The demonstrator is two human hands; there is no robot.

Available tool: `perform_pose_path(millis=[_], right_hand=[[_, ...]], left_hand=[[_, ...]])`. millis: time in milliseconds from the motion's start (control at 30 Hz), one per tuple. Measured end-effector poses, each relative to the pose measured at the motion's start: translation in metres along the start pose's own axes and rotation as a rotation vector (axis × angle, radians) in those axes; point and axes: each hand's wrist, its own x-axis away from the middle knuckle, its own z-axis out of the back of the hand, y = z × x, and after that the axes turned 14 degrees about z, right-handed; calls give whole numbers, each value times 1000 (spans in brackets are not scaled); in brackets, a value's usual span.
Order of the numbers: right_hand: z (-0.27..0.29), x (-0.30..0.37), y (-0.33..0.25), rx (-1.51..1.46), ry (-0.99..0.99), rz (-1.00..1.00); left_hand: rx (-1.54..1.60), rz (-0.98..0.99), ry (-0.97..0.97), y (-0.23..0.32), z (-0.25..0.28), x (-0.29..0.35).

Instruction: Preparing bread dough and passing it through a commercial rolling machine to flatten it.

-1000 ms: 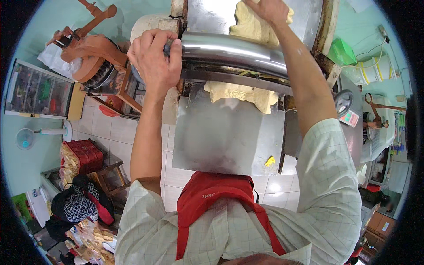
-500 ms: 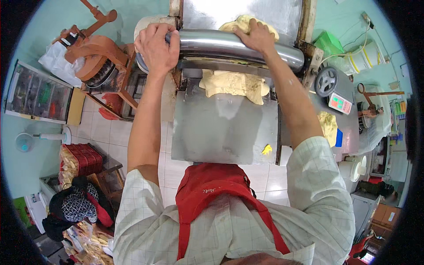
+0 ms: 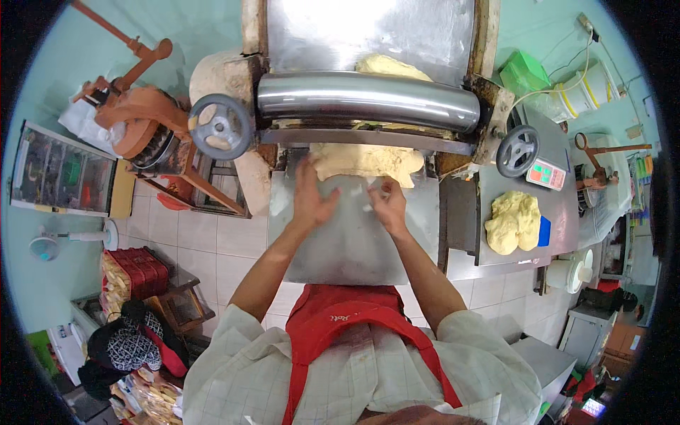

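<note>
A flattened sheet of pale yellow dough (image 3: 365,161) lies with ragged edges on the grey metal tray (image 3: 340,262), just below the steel roller (image 3: 368,99) of a dough sheeter. My left hand (image 3: 312,202) is at the dough's left end, fingers stretched out and thumb apart, somewhat blurred. Close to the dough's front edge is my right hand (image 3: 389,205), with curled fingers; what they hold, if anything, is hidden. Behind the roller another dough lump (image 3: 393,67) rests on the sloping metal plate (image 3: 319,35).
Grey handwheels flank the roller, one left (image 3: 221,127) and one right (image 3: 518,151). On the right-hand table, dough lumps (image 3: 511,221) sit beside a blue scraper (image 3: 544,231) and a scale (image 3: 545,174). An orange-brown machine (image 3: 142,120) stands left. A person (image 3: 131,333) is at lower left.
Both hands have come down from the roller and the rear dough to the front dough. The small yellow scrap on the tray's right is no longer visible. The view has shifted slightly.
</note>
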Motion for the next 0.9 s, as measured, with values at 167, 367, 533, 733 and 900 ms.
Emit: perform_pose_path(millis=[167,367,533,733,900], right_hand=[[-9,-35,68,-641,219,-594],[-57,-65,42,-655,244,-743],[-65,-90,47,-722,374,-640],[-76,-103,83,-1162,731,-600],[-15,-61,51,-922,401,-735]], left_hand=[[751,804,-320,-90,-87,-56],[1474,731,-714,-246,-113,-96],[970,796,-675,-157,-141,-99],[538,664,-539,-39,-89,-72],[-119,237,-714,48,-49,25]])
